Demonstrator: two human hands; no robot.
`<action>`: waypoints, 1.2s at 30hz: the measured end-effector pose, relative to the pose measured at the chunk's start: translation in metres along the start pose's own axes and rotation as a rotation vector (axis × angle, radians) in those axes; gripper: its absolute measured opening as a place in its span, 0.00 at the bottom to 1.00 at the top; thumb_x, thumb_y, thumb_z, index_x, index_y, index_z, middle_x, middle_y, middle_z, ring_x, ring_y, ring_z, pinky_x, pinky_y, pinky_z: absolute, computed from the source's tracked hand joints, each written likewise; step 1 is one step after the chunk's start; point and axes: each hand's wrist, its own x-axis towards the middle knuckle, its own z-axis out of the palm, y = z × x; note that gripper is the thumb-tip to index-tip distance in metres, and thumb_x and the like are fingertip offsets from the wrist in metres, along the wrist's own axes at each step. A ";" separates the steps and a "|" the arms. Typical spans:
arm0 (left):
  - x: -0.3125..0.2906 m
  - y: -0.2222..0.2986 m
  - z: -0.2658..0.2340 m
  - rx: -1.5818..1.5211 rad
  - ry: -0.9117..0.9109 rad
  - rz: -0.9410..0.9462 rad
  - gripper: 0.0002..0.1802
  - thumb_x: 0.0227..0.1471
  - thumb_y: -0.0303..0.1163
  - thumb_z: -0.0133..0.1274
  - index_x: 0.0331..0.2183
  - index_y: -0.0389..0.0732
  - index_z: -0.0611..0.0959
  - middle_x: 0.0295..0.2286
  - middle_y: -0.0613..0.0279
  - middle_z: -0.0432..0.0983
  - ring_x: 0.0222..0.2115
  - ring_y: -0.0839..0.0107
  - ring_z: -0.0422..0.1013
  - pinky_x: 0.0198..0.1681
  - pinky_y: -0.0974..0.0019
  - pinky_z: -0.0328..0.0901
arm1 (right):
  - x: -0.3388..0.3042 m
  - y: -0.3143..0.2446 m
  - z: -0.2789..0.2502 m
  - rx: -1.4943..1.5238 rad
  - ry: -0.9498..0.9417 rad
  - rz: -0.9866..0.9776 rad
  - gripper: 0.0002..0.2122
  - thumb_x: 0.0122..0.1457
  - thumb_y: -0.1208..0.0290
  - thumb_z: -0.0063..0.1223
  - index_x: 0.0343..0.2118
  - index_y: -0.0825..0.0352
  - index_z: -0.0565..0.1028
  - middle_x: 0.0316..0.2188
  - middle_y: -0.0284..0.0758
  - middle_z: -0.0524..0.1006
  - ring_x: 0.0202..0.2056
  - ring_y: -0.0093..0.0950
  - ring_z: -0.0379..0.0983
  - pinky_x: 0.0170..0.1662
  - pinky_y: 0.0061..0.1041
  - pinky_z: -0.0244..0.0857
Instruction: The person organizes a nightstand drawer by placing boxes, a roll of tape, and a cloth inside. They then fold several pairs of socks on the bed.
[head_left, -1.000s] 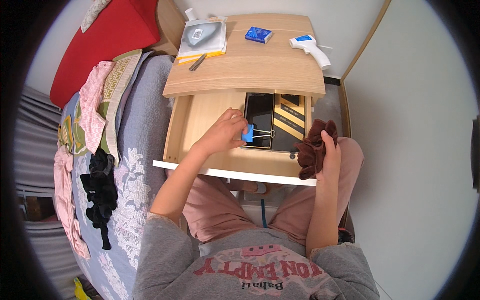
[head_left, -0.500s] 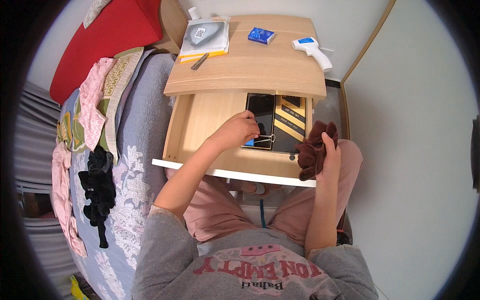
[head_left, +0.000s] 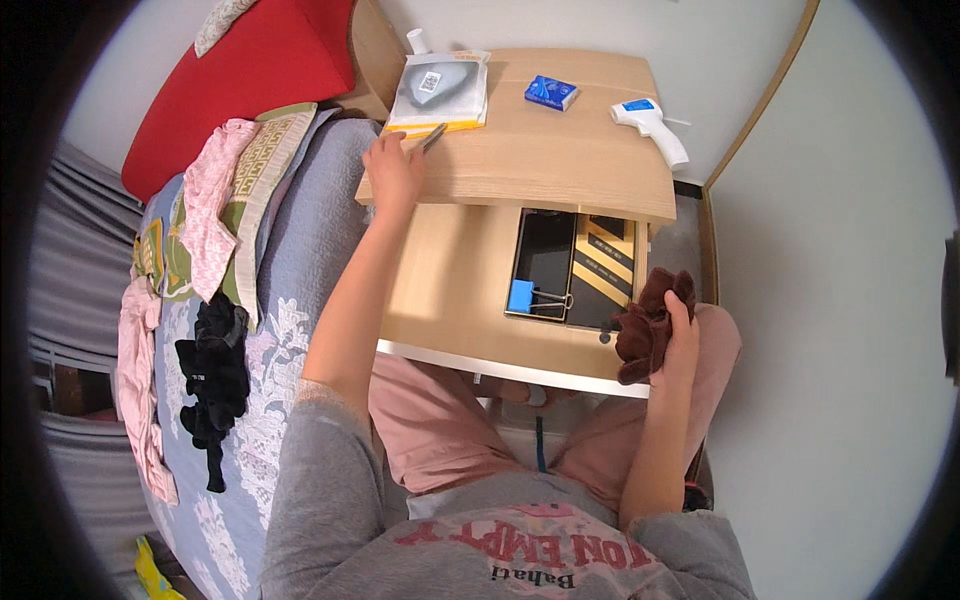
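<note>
One drawer (head_left: 440,285), open nearer the body than the fingers of the left hand (head_left: 396,180), holds a black box (head_left: 548,245) carrying a blue clip (head_left: 522,296), and a striped box (head_left: 604,265). Whether those fingers grip the metal strip (head_left: 434,137) beside them, I cannot tell. Fingers of the right hand (head_left: 681,345) clamp a brown cloth (head_left: 648,332) by the front edge (head_left: 510,369); open room separates both hands.

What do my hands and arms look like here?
Your left hand and right hand are bare, with no gloves and no watch or bracelet visible at either wrist. The left sleeve and right sleeve are plain grey and short; the left one ends in a paler edge.
</note>
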 end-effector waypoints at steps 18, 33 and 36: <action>-0.002 -0.005 0.005 -0.624 -0.364 -0.391 0.12 0.50 0.31 0.55 0.35 0.32 0.78 0.25 0.55 0.76 0.27 0.67 0.74 0.31 0.67 0.69 | 0.004 0.000 -0.005 0.011 -0.018 0.023 0.14 0.56 0.68 0.52 0.41 0.72 0.70 0.32 0.36 0.75 0.30 0.27 0.74 0.32 0.26 0.72; -0.114 0.076 -0.068 -1.220 -0.664 -0.358 0.06 0.54 0.28 0.52 0.35 0.39 0.76 0.30 0.63 0.71 0.28 0.76 0.70 0.35 0.70 0.68 | -0.001 0.013 -0.004 -0.233 -0.074 -0.139 0.15 0.56 0.70 0.53 0.44 0.72 0.71 0.36 0.35 0.74 0.35 0.22 0.71 0.38 0.21 0.68; -0.128 0.082 -0.072 -1.425 -0.690 -0.641 0.09 0.55 0.29 0.50 0.38 0.38 0.73 0.33 0.59 0.73 0.30 0.73 0.71 0.37 0.69 0.68 | 0.000 0.007 0.005 -0.279 -0.113 -0.205 0.17 0.55 0.70 0.52 0.46 0.72 0.69 0.39 0.35 0.73 0.39 0.24 0.70 0.43 0.22 0.65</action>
